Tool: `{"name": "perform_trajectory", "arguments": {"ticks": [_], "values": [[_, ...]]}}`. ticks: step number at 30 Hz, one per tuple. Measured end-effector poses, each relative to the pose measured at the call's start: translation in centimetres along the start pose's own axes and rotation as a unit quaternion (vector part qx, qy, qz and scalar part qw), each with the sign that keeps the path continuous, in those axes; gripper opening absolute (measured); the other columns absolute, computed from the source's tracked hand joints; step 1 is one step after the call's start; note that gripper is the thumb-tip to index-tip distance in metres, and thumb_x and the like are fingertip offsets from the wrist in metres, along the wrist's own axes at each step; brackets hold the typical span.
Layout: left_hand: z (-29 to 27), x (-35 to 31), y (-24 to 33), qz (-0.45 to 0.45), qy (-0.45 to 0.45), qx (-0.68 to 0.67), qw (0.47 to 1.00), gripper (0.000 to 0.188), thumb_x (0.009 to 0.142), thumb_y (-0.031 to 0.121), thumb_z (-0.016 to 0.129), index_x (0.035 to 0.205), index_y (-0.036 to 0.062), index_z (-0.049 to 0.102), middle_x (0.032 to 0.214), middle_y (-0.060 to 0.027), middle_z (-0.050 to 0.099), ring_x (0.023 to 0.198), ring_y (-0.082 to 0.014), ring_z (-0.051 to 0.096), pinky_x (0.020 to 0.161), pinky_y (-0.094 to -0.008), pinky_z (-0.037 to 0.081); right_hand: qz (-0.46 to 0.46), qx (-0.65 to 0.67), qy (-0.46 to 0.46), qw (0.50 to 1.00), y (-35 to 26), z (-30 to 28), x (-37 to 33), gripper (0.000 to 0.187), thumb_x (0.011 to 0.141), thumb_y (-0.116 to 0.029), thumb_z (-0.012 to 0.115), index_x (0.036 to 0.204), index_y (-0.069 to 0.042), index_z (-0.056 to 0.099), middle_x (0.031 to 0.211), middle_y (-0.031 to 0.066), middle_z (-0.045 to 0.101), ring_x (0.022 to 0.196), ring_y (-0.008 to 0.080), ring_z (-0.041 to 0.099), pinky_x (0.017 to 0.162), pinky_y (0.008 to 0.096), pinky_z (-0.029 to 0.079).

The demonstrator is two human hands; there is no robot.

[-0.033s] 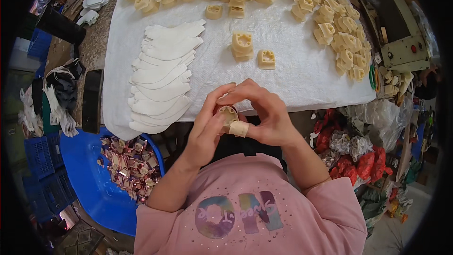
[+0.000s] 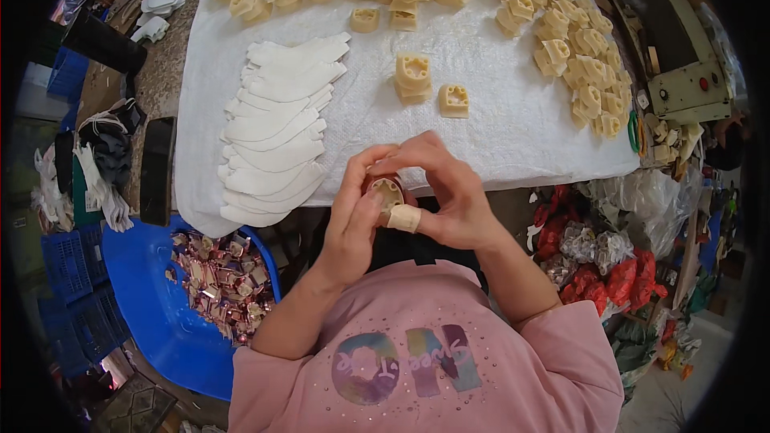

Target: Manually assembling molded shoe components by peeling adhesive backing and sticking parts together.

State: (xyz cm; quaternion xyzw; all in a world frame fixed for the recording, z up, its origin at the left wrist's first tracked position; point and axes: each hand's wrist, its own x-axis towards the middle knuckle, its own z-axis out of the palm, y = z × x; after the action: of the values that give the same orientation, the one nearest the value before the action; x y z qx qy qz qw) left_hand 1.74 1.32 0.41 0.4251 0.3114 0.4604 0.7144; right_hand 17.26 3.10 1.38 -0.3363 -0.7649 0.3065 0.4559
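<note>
A small hollow piece (image 2: 388, 189), cream inside with a dark red, shiny rim, is held between both hands in front of my chest. My left hand (image 2: 353, 212) grips its left side, with the thumb pressed at the opening. Curled around the far and right sides is my right hand (image 2: 453, 196). A beige strip of tape (image 2: 404, 218) wraps the right thumb. Fingers hide much of the piece. Beyond the hands, on the white cloth (image 2: 361, 124), stand a short stack of cream plastic parts (image 2: 412, 72) and a single cream part (image 2: 454, 101).
Thin white curved pieces (image 2: 277, 128) lie fanned at left. Many cream parts (image 2: 589, 68) crowd the right and far sides. A blue basin (image 2: 152, 305) holds shiny pinkish parts (image 2: 224, 285) below left. A phone (image 2: 157, 168) lies at the edge. Red bags (image 2: 630, 277) sit below right.
My left wrist has shifted very slightly to the right. Both hands keep their hold on the piece, and the things on the cloth look the same.
</note>
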Motion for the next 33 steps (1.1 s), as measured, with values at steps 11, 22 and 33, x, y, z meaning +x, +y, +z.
{"name": "perform_trajectory", "arguments": {"ticks": [11,22,33], "values": [[1.2,-0.1,0.1,0.083,-0.009,0.025,0.996,0.071,0.095,0.053,0.03,0.137,-0.0023,0.014,0.093,-0.0121,0.052,0.066,-0.0115,0.055,0.054,-0.0222,0.046,0.338,0.356,-0.069,0.869,-0.4,0.5,1.3,0.021,0.092,-0.024,0.051,0.096,-0.003,0.054,0.071,0.0054,0.057,0.043,0.0093,0.054,0.037,0.0207,0.046],[1.5,-0.2,-0.5,0.166,0.095,0.167,0.967,0.055,0.097,0.044,0.033,0.124,-0.0037,0.033,0.103,-0.0097,0.047,0.08,-0.0082,0.049,0.067,-0.0199,0.041,0.14,0.258,0.003,0.956,0.4,3.4,-1.6,0.027,0.095,-0.026,0.047,0.111,-0.005,0.054,0.107,0.0076,0.05,0.097,0.0221,0.046,0.089,0.033,0.036],[1.4,0.1,-1.0,0.134,0.096,0.111,0.98,0.039,0.096,0.022,0.038,0.129,0.003,0.031,0.105,-0.0067,0.045,0.088,-0.009,0.046,0.079,-0.0236,0.039,0.073,0.209,0.093,0.971,-0.2,4.4,-1.6,0.033,0.094,-0.012,0.038,0.124,-0.004,0.047,0.108,0.011,0.049,0.096,0.0209,0.049,0.086,0.0305,0.039]]}}
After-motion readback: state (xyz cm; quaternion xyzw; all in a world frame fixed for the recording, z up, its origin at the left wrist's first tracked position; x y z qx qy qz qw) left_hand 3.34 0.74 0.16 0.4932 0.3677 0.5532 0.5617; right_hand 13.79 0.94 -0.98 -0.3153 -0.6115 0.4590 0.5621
